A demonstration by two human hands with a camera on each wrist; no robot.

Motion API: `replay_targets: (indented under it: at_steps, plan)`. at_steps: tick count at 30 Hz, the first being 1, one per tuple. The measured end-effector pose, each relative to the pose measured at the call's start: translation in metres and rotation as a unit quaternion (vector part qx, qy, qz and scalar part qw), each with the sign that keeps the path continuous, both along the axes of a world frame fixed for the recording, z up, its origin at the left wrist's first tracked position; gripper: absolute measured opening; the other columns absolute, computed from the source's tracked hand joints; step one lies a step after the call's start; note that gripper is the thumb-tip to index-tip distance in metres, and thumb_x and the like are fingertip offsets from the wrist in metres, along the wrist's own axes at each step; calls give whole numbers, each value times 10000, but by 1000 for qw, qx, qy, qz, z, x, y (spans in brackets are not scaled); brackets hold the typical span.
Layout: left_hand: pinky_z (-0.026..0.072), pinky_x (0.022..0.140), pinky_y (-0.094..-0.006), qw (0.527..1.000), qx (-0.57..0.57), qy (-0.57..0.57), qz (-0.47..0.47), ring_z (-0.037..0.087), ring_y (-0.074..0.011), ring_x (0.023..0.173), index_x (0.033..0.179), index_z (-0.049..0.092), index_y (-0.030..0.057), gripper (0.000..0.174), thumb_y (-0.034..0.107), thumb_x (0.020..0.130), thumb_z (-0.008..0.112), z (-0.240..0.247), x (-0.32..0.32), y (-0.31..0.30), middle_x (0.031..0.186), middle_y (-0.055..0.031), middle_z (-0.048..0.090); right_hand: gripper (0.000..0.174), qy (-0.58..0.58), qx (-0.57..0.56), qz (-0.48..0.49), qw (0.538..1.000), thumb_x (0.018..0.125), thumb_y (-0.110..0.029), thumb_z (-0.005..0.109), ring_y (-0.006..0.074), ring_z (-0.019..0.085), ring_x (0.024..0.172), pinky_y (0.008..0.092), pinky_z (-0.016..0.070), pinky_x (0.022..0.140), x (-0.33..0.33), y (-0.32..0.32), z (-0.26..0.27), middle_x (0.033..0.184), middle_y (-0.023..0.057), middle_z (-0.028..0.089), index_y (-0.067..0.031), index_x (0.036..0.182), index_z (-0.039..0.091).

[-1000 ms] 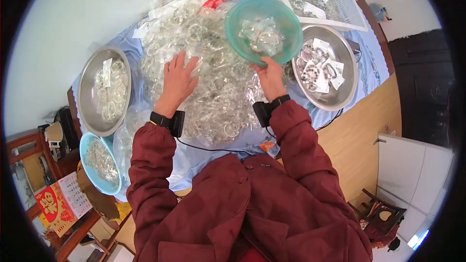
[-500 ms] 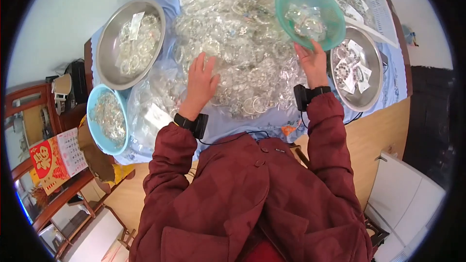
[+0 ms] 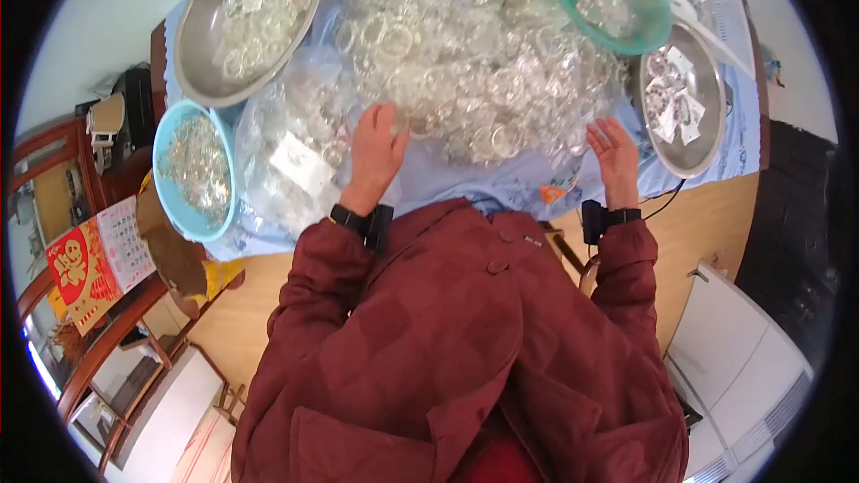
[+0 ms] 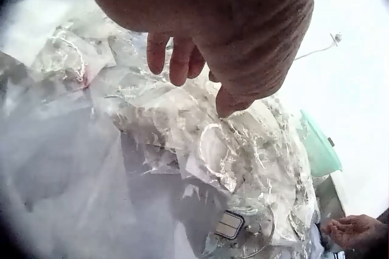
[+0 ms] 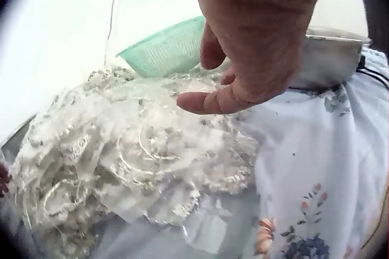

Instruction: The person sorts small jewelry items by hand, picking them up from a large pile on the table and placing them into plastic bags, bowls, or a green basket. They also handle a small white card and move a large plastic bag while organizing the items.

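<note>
A broad heap of bracelets in clear plastic bags (image 3: 483, 63) covers the middle of the table. At its front left edge is my left hand (image 3: 376, 152), fingers pointing forward and nothing held. My right hand (image 3: 616, 156) hovers by the front right edge of the heap, palm turned inward and fingers loosely bent around nothing. Beyond it, a green plastic basket (image 3: 660, 22) with several bagged pieces sits on the heap's right side. In the right wrist view, the fingers (image 5: 203, 102) overlap the heap, with the green basket (image 5: 161, 52) behind them.
On the left stand a steel basin (image 3: 192, 54) of bagged bracelets and a light blue basin (image 3: 165, 188) of small pieces. A large clear bag (image 3: 268, 152) lies between them and the heap. A second steel basin (image 3: 711, 116) holds carded bracelets on the right, near a white crate (image 3: 729, 31).
My right hand has let go of the green basket and drawn back toward the table's front edge. My left hand has moved back from over the heap to its edge. The head view has shifted.
</note>
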State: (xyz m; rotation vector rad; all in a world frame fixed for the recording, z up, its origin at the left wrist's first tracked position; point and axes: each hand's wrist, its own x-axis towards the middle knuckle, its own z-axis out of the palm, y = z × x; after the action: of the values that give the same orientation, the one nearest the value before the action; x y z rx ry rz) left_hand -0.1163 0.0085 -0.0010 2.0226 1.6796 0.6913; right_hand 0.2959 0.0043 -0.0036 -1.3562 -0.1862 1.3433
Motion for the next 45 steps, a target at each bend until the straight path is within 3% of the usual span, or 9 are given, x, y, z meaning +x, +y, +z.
replay_targets:
  at_steps: [4, 8, 11, 23, 28, 32, 35, 44, 45]
  plan:
    - [449, 764, -366, 998, 63, 10, 18, 529, -332, 935, 1110, 500, 27, 372, 87, 756, 600, 3, -10, -3, 1042, -183, 517, 417, -43, -42, -1, 998, 809, -65, 543, 324, 584, 905, 374, 513, 782, 0, -20, -10, 1063, 183, 526, 61, 1177, 394]
    - [465, 686, -350, 991, -90, -56, 78, 576, -306, 804, 1021, 556, 25, 276, 109, 761, 592, 1, -18, -19, 939, -158, 580, 394, -46, -75, 5, 996, 799, -51, 545, 307, 600, 857, 372, 525, 742, 2, -41, -25, 1022, 176, 544, 55, 1157, 419]
    - [448, 592, -250, 983, -145, -109, 37, 564, -137, 622, 903, 604, 4, 161, 116, 791, 579, -11, -19, -26, 719, -83, 600, 392, -50, -94, 30, 994, 807, -56, 539, 297, 600, 862, 363, 523, 743, 5, -52, -36, 1031, 179, 554, 54, 1163, 417]
    - [455, 565, -246, 920, -339, -197, 31, 599, -135, 606, 904, 595, 0, 197, 161, 798, 556, -29, 19, -56, 683, -81, 617, 363, -127, -128, 204, 962, 787, -63, 570, 200, 624, 685, 285, 530, 609, 3, -57, -35, 849, 125, 620, 56, 1115, 468]
    - [491, 646, -258, 840, -453, -278, 106, 614, -153, 718, 1016, 541, -15, 255, 135, 811, 560, -40, 42, -50, 799, -76, 620, 356, -213, -105, 102, 966, 765, -87, 600, 176, 617, 662, 264, 510, 563, 4, -42, -36, 793, 104, 625, 52, 1079, 505]
    - [511, 682, -289, 736, -488, -428, 193, 625, -204, 785, 1059, 498, -8, 271, 101, 816, 544, -36, 57, -43, 895, -122, 621, 449, -357, -106, 203, 905, 658, -155, 679, 183, 613, 629, 282, 483, 545, 14, -30, -51, 708, 112, 616, -4, 1054, 532]
    - [513, 732, -329, 697, -462, -531, 138, 617, -243, 811, 982, 495, -28, 221, 105, 812, 540, -37, 69, -38, 917, -149, 602, 435, -671, -78, 296, 675, 601, -236, 711, 241, 595, 608, 313, 474, 583, 14, -19, -58, 653, 121, 605, -50, 970, 575]
    - [500, 801, -346, 659, -420, -604, 156, 606, -275, 884, 933, 486, -49, 152, 48, 818, 509, 1, 93, -18, 945, -179, 595, 248, -593, -24, 363, 718, 628, -197, 726, 153, 577, 580, 299, 456, 537, 16, 2, -7, 616, 70, 559, -18, 717, 579]
    - [500, 805, -348, 660, -405, -617, 142, 606, -275, 883, 954, 485, -52, 169, 43, 817, 509, 7, 98, -12, 950, -180, 594, 219, -483, -20, 342, 806, 638, -170, 723, 144, 575, 578, 287, 457, 518, 14, 5, -5, 619, 59, 562, -26, 709, 574]
